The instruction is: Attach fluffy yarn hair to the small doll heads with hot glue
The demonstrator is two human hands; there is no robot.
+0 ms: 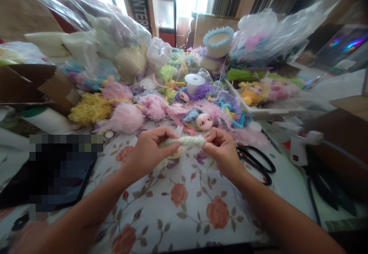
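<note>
Between my two hands stretches a whitish-green twisted band (192, 141), which looks like soft yarn or ruffled trim. My left hand (152, 148) pinches its left end between thumb and fingers. At the other end, my right hand (222, 151) grips it the same way. Beneath the band hang pale, fringed bits, partly hidden by the fingers; their exact kind is unclear. Just beyond lies a doll head (204, 121) with a painted face, among pink ruffles (221, 112). Black-handled scissors (258, 161) rest beside my right wrist.
A flowered cloth (178, 211) covers the table. Fluffy pompoms (126, 117), a white spool (194, 81) and doll parts pile up at the back. At right are a hot glue gun (300, 146) and a white tray (258, 112); at left, a dark tablet-like device (77, 181).
</note>
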